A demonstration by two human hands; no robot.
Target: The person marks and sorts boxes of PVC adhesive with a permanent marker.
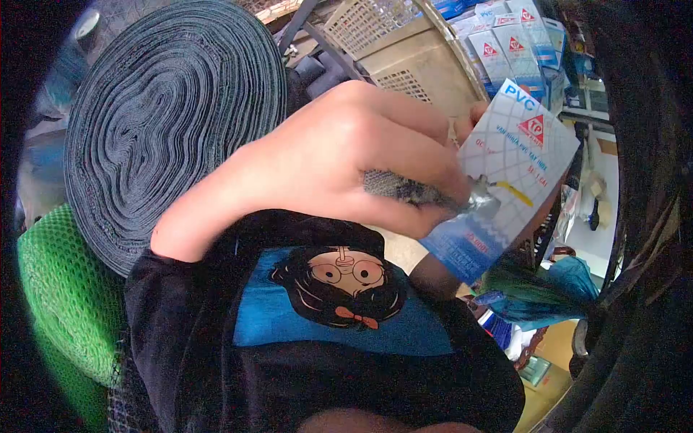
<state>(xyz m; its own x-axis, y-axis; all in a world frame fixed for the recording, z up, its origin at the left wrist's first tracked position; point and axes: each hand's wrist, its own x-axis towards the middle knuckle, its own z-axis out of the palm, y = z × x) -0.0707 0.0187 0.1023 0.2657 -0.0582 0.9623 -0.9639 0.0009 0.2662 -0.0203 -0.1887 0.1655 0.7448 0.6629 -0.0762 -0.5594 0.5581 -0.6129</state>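
My left hand reaches across from the left, its fingers bent and closed at the front of a white and blue PVC carton. Grey material covers part of one finger. At its fingertips is a shiny silvery piece, whose kind I cannot make out, against the carton's printed face. A yellow strip shows beside it. My right hand is behind the tilted carton and grips it; most of its fingers are hidden.
A large roll of dark grey mesh stands at the left, above green netting. A beige plastic crate is at the top. Several similar cartons are stacked at upper right. A teal plastic bag lies at lower right.
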